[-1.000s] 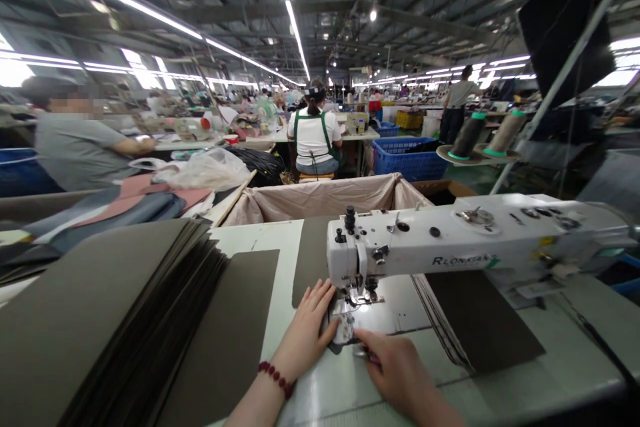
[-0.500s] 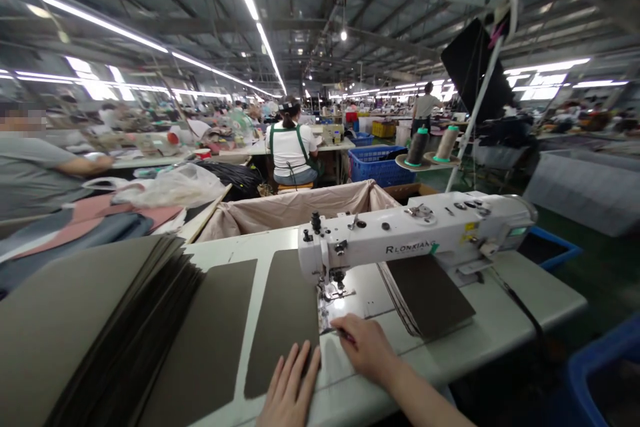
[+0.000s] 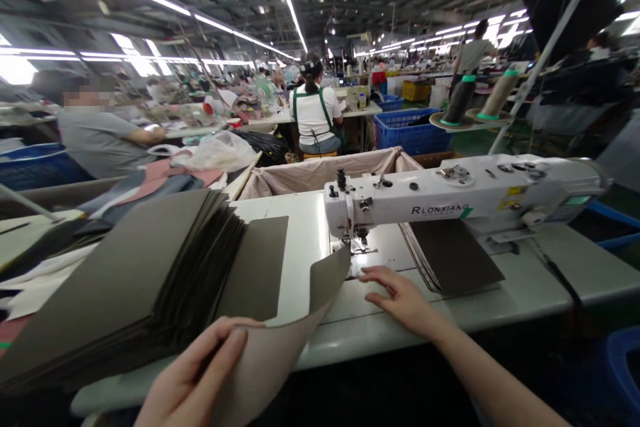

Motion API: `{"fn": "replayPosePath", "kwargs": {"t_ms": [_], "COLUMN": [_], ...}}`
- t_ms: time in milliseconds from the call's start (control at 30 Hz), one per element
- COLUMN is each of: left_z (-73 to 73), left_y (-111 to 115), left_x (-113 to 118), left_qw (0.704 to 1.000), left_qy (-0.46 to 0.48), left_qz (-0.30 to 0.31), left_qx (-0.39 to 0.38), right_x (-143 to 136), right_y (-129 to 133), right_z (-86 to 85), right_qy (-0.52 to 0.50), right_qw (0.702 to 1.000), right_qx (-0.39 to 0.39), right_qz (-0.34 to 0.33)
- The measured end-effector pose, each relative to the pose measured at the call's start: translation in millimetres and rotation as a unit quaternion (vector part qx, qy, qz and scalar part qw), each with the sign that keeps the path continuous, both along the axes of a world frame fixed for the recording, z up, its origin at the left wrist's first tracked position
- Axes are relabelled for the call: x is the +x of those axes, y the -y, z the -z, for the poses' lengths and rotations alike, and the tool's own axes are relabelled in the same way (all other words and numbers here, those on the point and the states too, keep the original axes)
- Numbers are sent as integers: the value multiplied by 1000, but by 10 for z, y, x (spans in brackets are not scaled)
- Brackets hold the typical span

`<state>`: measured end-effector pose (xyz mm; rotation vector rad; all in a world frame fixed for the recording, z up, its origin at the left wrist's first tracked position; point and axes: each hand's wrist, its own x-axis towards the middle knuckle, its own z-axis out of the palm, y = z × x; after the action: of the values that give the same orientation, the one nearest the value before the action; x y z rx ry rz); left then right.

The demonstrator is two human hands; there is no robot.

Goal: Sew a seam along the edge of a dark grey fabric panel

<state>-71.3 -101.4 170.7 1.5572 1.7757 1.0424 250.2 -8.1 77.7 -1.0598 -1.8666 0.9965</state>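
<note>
Pinched at its near edge by my left hand point(image 3: 200, 367) is a dark olive fabric panel point(image 3: 280, 354), bent upward with its paler underside showing. The panel's far corner reaches the needle area of the white sewing machine point(image 3: 395, 197). Just right of the presser foot point(image 3: 364, 250), my right hand point(image 3: 400, 297) hovers near the table with thumb and fingers apart, holding nothing visible. A single olive panel point(image 3: 260, 260) lies flat on the left. Beside it a thick stack of panels point(image 3: 135, 260) leans across the table. Under the machine arm rests a smaller pile of dark pieces point(image 3: 455, 257).
Thread cones point(image 3: 460, 100) stand on a holder behind the machine. A cloth-lined bin point(image 3: 310, 174) borders the table's far edge. Blue crates point(image 3: 410, 130) sit beyond. One co-worker point(image 3: 315, 107) sits ahead, another person point(image 3: 100, 120) at left. The table edge point(image 3: 360, 330) runs close to me.
My left hand has gone from lying flat beside the panel to gripping and lifting its near edge. My right hand's fingers have opened. The view has shifted, so the machine appears further right.
</note>
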Motion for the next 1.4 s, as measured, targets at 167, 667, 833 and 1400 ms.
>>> {"fn": "replayPosePath", "kwargs": {"t_ms": [167,667,833,1400], "left_z": [-179,-249,-280,568], "left_y": [-147,-280,-426,-447], "left_x": [120,263,98,-489], "left_qw": [967,932,924,935], "left_qy": [221,328,350,-199], "left_qz": [-7,-66,-106,275], "left_qx": [-130,-137,-116,99], "right_x": [124,111,363,822], "right_y": [93,113,93,640], "right_z": [-340,-589,-617,-19], "right_qy": [-56,45,117,314], "right_qw": [996,989,983,939], "right_qx": [-73,-99,-108,104], "right_qz": [3,-103,-97,92]}}
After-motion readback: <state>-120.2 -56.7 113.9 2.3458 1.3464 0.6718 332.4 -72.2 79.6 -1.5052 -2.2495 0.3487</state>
